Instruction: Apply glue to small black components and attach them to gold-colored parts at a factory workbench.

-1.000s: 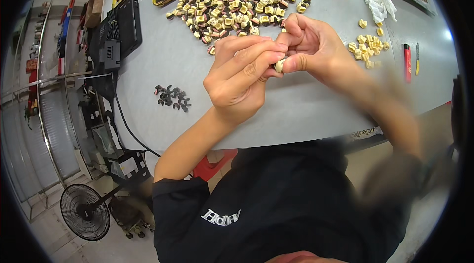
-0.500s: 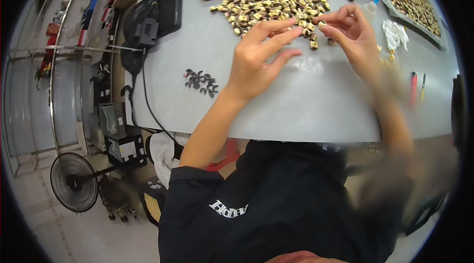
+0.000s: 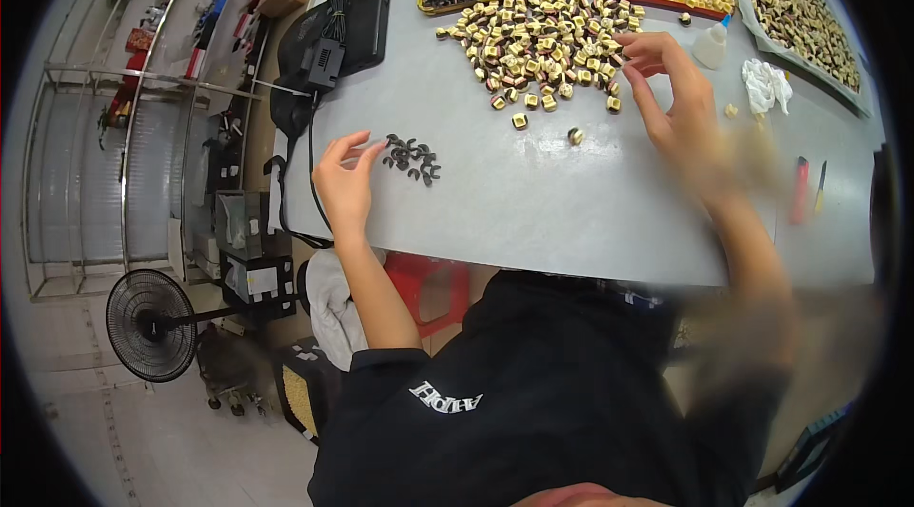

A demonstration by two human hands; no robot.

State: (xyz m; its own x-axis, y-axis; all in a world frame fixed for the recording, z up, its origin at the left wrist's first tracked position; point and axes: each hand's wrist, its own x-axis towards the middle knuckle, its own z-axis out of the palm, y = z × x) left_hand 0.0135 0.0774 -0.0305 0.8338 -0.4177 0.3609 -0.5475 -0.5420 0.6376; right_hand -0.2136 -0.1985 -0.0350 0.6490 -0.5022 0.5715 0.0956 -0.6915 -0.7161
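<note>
My left hand (image 3: 345, 181) reaches to the left side of the table, its thumb and forefinger a little apart at the edge of a small group of black C-shaped pieces (image 3: 411, 159). Nothing shows clearly between those fingertips. Farther right, my right hand (image 3: 678, 98) is at the right edge of a large pile of small cream-and-dark blocks (image 3: 543, 45). A gap separates its thumb from its curved fingers, whose tips are by the pile's outer blocks. One cream-and-dark block (image 3: 575, 136) lies by itself in front of the pile.
Along the back stand a tray of black pieces (image 3: 426, 0), a tray of cream pieces (image 3: 666, 2) and a lined tray of mixed blocks (image 3: 854, 99). A white bottle (image 3: 710, 45), crumpled tissue (image 3: 765, 86) and red cutter (image 3: 799, 191) lie right. A black bag (image 3: 362, 26) and cable sit left.
My left hand has moved left and nearer, from the pile to the black pieces. My right hand's thumb and fingers have parted from a block, and a block now lies alone before the pile.
</note>
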